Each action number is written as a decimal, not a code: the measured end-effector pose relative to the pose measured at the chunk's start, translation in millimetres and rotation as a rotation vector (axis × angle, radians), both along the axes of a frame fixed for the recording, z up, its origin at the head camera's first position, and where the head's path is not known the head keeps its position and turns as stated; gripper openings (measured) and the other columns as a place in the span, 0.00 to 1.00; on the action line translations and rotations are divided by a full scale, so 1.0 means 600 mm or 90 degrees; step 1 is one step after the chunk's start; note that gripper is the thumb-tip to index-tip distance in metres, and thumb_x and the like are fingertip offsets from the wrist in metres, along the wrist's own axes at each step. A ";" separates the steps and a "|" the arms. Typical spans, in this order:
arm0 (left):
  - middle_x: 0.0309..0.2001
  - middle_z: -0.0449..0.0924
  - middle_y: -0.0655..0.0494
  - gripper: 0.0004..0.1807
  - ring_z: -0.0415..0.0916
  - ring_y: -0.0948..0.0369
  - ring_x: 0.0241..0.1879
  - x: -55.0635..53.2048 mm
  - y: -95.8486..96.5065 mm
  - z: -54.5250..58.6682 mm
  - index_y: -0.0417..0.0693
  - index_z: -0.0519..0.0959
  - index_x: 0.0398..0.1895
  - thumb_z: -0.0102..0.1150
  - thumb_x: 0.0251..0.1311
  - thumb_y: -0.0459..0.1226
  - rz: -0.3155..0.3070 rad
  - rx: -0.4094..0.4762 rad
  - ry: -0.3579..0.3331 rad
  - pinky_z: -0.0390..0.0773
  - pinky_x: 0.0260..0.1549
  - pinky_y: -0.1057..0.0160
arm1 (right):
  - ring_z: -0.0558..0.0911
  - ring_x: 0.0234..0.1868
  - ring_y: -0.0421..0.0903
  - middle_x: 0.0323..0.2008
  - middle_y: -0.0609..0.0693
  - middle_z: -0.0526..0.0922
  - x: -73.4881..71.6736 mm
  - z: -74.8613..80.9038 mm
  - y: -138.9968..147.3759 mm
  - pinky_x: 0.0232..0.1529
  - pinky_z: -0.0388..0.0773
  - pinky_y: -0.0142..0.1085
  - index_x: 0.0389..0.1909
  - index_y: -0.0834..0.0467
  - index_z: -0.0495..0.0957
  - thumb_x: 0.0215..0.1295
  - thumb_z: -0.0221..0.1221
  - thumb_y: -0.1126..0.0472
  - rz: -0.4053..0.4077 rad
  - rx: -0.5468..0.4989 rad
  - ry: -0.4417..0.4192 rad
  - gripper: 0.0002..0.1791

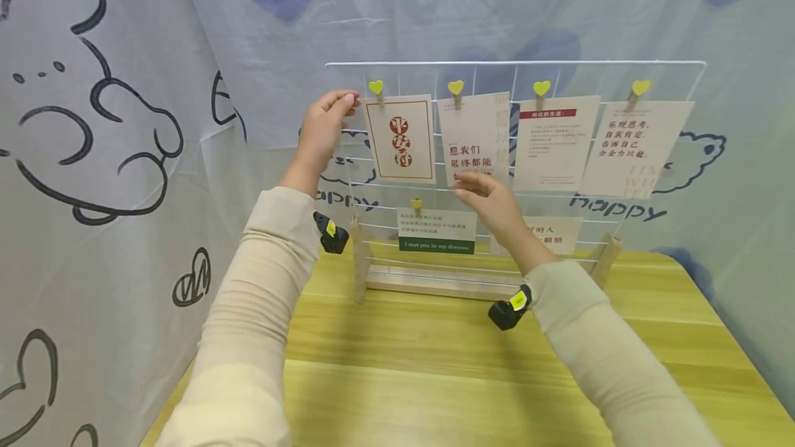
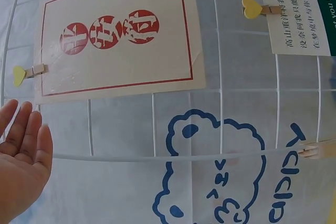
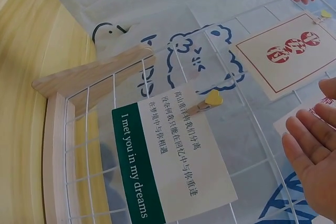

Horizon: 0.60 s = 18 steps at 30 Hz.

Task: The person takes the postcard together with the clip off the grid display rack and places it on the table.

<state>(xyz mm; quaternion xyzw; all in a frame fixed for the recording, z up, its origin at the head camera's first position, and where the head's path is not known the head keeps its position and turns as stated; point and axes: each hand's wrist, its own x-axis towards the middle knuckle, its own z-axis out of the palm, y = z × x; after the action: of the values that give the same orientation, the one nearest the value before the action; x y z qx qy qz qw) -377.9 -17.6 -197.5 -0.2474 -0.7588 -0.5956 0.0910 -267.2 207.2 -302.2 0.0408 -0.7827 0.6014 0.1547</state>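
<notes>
A white wire grid rack (image 1: 422, 63) stands in front of me, with cards clipped to it. At its upper left hangs a card with a red border and red round characters (image 1: 379, 157), under a heart-topped clip (image 1: 375, 87). My left hand (image 1: 323, 130) is beside that card's upper left edge, its fingers loosely extended; the left wrist view shows a small gap between the hand (image 2: 23, 166) and the clip (image 2: 26, 74). In front of the second card (image 1: 466, 130) is my right hand (image 1: 493, 209), its fingers relaxed and holding nothing. Whether its fingertips touch that card, I cannot tell.
Two further cards hang at the upper right, one with a red strip (image 1: 553, 150). Lower down are a green-banded card (image 1: 437, 243) and a partly hidden card (image 1: 568, 230). The rack's wooden base (image 1: 435, 285) stands on a wood-grain table (image 1: 397, 378). Patterned cloth (image 1: 267, 40) hangs behind.
</notes>
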 end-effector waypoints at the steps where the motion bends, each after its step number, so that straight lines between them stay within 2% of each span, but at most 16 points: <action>1: 0.46 0.72 0.50 0.17 0.67 0.60 0.46 -0.001 0.000 0.002 0.40 0.71 0.48 0.41 0.63 0.40 0.001 0.001 0.000 0.67 0.43 0.65 | 0.70 0.50 0.52 0.49 0.61 0.71 -0.001 0.001 -0.001 0.53 0.64 0.38 0.53 0.66 0.66 0.59 0.52 0.65 0.002 -0.001 -0.002 0.20; 7: 0.47 0.71 0.50 0.16 0.66 0.61 0.46 -0.004 0.002 0.014 0.41 0.71 0.49 0.41 0.63 0.40 0.001 -0.021 0.000 0.67 0.43 0.66 | 0.70 0.49 0.51 0.49 0.60 0.71 -0.008 0.004 -0.005 0.52 0.65 0.37 0.53 0.67 0.65 0.58 0.54 0.64 0.002 0.001 -0.011 0.22; 18: 0.48 0.69 0.54 0.18 0.65 0.62 0.46 -0.002 0.007 0.046 0.46 0.70 0.52 0.41 0.63 0.43 -0.014 -0.090 -0.014 0.66 0.45 0.65 | 0.71 0.49 0.49 0.49 0.56 0.72 -0.024 0.013 -0.013 0.52 0.64 0.38 0.53 0.62 0.66 0.57 0.55 0.62 -0.026 0.019 -0.026 0.22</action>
<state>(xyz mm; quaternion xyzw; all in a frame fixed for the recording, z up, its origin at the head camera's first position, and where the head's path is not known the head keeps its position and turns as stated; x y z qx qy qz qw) -378.9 -13.4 -170.0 -0.2548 -0.7974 -0.5439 0.0583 -281.6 199.2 -294.4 0.0148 -0.7954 0.5870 0.1501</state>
